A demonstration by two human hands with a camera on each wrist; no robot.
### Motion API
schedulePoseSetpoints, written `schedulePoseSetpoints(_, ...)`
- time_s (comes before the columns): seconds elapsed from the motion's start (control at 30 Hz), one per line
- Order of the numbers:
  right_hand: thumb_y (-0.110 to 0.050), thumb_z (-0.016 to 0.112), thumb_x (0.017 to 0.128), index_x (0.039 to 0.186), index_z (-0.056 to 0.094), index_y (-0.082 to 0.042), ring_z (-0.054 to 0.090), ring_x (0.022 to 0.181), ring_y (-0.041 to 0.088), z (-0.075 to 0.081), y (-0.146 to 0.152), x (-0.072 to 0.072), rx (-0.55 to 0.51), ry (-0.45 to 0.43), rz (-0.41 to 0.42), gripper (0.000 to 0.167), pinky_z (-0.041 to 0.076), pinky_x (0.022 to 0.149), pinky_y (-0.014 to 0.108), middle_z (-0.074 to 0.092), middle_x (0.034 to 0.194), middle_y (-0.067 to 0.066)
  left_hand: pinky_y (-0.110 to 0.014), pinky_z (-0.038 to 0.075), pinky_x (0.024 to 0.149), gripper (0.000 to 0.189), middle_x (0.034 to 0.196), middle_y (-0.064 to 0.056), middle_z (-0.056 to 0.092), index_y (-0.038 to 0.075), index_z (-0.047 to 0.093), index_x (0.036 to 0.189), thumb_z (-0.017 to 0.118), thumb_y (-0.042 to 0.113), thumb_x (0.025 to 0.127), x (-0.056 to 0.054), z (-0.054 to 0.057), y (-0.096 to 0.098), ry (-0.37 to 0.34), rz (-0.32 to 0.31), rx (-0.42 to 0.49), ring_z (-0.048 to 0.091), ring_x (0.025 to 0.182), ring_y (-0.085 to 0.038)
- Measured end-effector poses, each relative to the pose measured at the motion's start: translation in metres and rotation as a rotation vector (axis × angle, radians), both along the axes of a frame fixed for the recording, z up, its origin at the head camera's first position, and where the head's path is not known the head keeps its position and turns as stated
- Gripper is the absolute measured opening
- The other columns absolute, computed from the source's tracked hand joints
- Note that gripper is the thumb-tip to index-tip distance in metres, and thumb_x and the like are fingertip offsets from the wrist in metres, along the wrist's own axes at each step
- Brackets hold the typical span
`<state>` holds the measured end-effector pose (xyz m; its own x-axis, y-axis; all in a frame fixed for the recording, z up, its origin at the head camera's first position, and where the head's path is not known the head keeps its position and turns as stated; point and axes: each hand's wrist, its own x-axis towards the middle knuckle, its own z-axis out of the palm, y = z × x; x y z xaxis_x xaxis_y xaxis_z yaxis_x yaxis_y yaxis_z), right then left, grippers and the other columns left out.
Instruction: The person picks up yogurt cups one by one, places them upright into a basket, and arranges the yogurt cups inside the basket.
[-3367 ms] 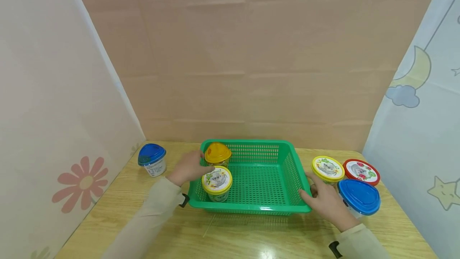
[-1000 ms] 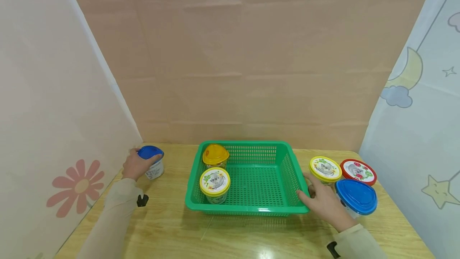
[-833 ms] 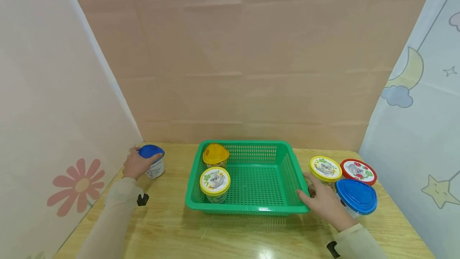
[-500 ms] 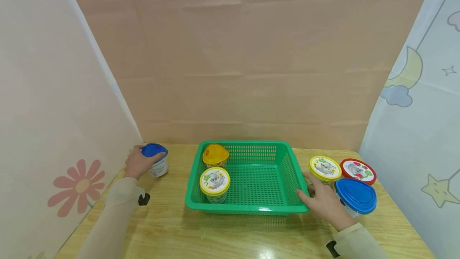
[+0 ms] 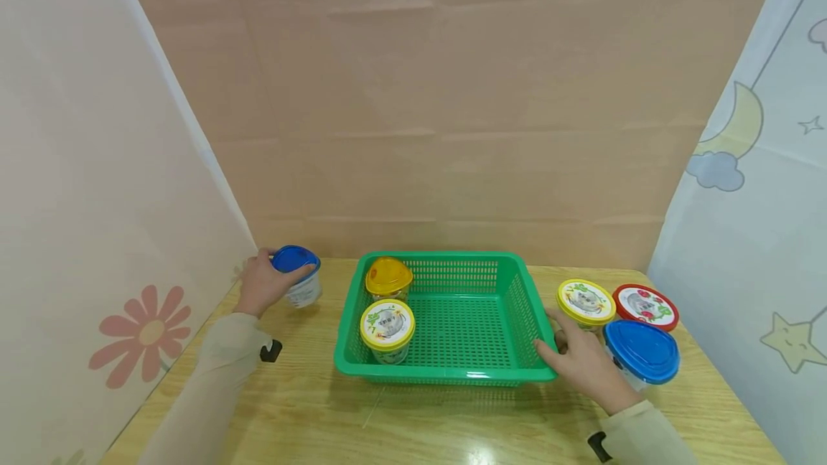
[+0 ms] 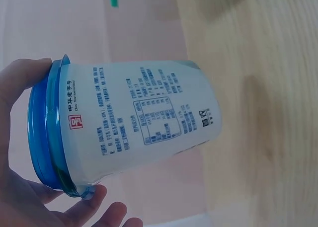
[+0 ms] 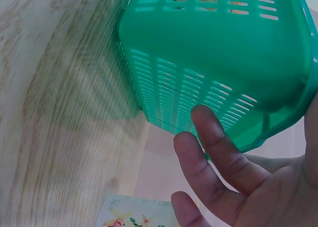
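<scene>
While left hand (image 5: 265, 284) grips blue-lidded cup (image 5: 304, 290), right hand (image 5: 586, 363) grasps green basket (image 5: 439, 374) (two lidded tubs (image 5: 388, 325) inside).

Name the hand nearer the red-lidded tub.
Right. The right hand holds the green basket by its right rim, left of the red-lidded tub; the left hand holds a blue-lidded cup beyond the basket's left side.

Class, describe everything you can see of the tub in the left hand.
The tub has a white, tapering, plastic-looking body printed with small blue text, a boxed panel and a red seal. Its blue lid looks glossy and closed. The left hand grips it by the lid, roughly upright, above the wooden table, left of the green basket.
</scene>
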<state>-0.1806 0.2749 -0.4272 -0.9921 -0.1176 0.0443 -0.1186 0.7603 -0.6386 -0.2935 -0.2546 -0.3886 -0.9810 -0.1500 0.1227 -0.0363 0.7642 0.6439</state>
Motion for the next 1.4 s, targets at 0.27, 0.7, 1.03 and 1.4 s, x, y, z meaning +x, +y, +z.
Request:
schedulePoseSetpoints(0.27, -0.032, 0.066, 0.096, 0.149, 0.037, -0.003, 0.070, 0.087, 0.020, -0.003, 0.000, 0.000, -0.002, -0.011, -0.011, 0.067, 0.056, 0.069, 0.036, 0.073, 0.104, 0.014, -0.066, 0.042, 0.098, 0.100, 0.138, -0.034, 0.038, -0.010, 0.036, 0.144, 0.072, 0.060, 0.083, 0.006, 0.011, 0.022, 0.064, -0.024, -0.030, 0.041, 0.126, -0.052)
schedulePoseSetpoints(0.7, -0.031, 0.067, 0.096, 0.149, 0.036, -0.004, 0.070, 0.086, 0.021, -0.004, -0.001, 0.000, -0.015, -0.038, -0.025, 0.067, 0.057, 0.068, 0.038, 0.072, 0.106, 0.017, -0.064, 0.044, 0.098, 0.094, 0.136, -0.030, 0.042, -0.008, 0.039, 0.141, 0.074, 0.057, 0.083, 0.016, 0.038, 0.055, 0.130, -0.097, -0.034, 0.041, 0.125, -0.046)
schedulePoseSetpoints(1.03, -0.033, 0.065, 0.097, 0.150, 0.034, -0.003, 0.070, 0.090, 0.023, 0.000, 0.001, 0.000, -0.021, -0.030, -0.011, 0.068, 0.057, 0.070, 0.038, 0.072, 0.107, 0.016, -0.062, 0.045, 0.097, 0.091, 0.135, -0.024, 0.046, 0.000, 0.046, 0.141, 0.075, 0.061, 0.081, 0.018, 0.059, 0.080, 0.187, -0.122, -0.025, 0.041, 0.124, -0.042)
schedulePoseSetpoints(1.4, -0.031, 0.066, 0.097, 0.150, 0.034, -0.003, 0.070, 0.090, 0.023, 0.000, 0.001, -0.001, -0.028, -0.034, -0.014, 0.068, 0.058, 0.071, 0.039, 0.072, 0.108, 0.017, -0.058, 0.048, 0.097, 0.092, 0.135, -0.022, 0.046, 0.001, 0.045, 0.142, 0.076, 0.061, 0.079, 0.018, 0.074, 0.111, 0.180, -0.173, 0.014, 0.043, 0.123, -0.040)
